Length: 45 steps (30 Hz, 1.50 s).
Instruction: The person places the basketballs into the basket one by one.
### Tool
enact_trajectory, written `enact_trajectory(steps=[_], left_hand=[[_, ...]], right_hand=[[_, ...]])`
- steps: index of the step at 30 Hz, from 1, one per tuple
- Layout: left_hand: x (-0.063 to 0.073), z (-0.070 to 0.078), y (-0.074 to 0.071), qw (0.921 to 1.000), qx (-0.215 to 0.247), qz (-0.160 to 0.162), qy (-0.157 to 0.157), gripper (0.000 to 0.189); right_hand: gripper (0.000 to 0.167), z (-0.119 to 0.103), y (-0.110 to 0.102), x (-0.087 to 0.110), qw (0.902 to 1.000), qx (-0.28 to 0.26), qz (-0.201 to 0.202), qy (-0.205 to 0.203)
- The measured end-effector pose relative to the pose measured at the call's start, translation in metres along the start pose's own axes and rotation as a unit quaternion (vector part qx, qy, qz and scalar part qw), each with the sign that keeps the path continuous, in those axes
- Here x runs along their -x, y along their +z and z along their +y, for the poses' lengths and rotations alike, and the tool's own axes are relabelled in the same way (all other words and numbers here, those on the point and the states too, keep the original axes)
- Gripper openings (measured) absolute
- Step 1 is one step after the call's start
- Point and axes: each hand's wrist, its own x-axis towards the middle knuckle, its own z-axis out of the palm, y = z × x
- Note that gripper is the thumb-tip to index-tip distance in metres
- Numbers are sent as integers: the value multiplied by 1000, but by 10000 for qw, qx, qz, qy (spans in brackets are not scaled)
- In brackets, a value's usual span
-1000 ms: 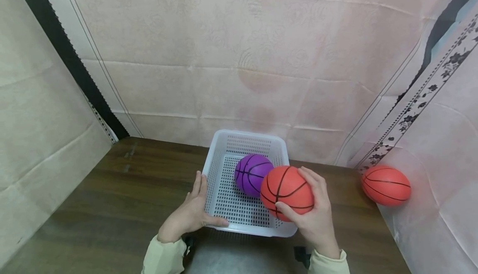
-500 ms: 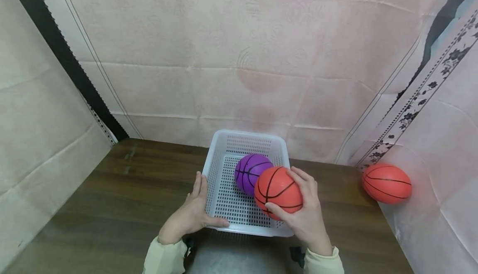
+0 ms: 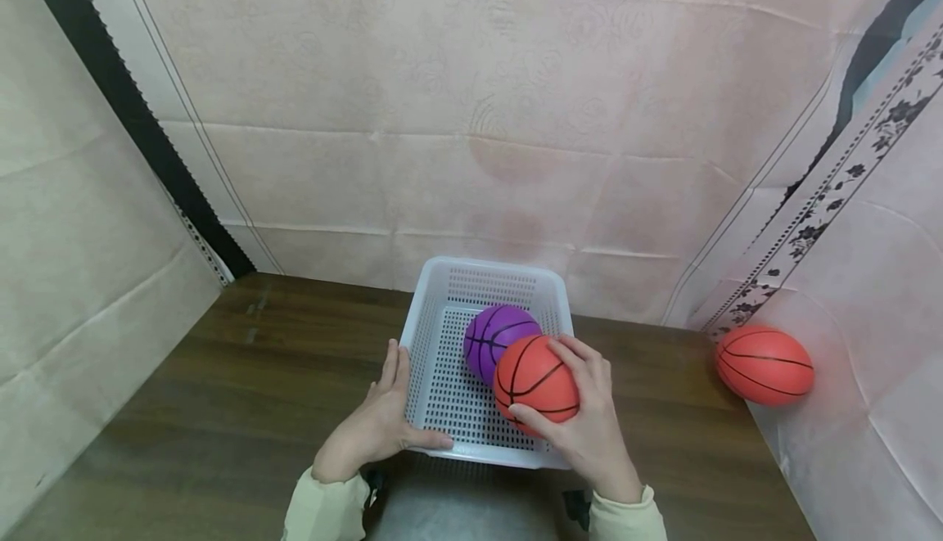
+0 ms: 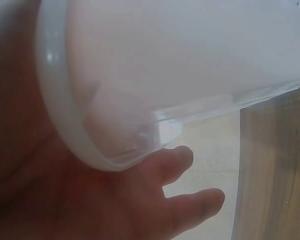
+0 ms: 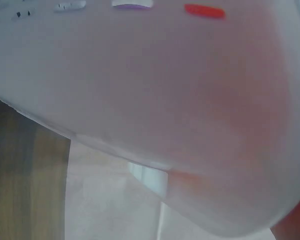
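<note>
My left hand (image 3: 372,426) rests against the near left corner of a white plastic basket (image 3: 508,455), fingers straight along its side and thumb lying at the front rim. In the left wrist view, two extended fingers (image 4: 195,207) show past the basket's rounded corner (image 4: 55,75). My right hand (image 3: 597,422) grips an orange toy basketball (image 3: 536,381) inside the near right part of the basket, thumb in front and fingers over its right side. Beside it sits a purple toy basketball (image 3: 489,340), partly covered by the orange one. The basket wall (image 5: 140,90) fills most of the right wrist view.
A second orange basketball (image 3: 764,365) lies at the right edge of the brown wooden table (image 3: 295,361), by the cloth on that side. Pale cloth (image 3: 442,132) hangs behind the table and along both sides.
My right hand has moved left with the orange basketball, which now covers more of the purple one. The left hand and the basket have stayed in place.
</note>
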Motion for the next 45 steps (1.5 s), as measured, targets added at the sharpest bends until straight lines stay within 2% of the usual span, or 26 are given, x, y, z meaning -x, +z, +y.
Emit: enact_trajectory(steps=[10,18,25,45], left_hand=[[0,-2,1,10000,0,13,-25,146],[1,-2,2,10000,27,13,-59,145],[1,-1,1,10000,27,9,-18,145],[-2,-2,1,10000,18,3,-2,145]], right_hand=[[89,0,4,1,9997,158,-119,167],[93,1,5,1,9995,259,-169,-34],[94,0,6,1,9990,335,-255,172],[98,-3,9,-1,9968,647,-420,190]])
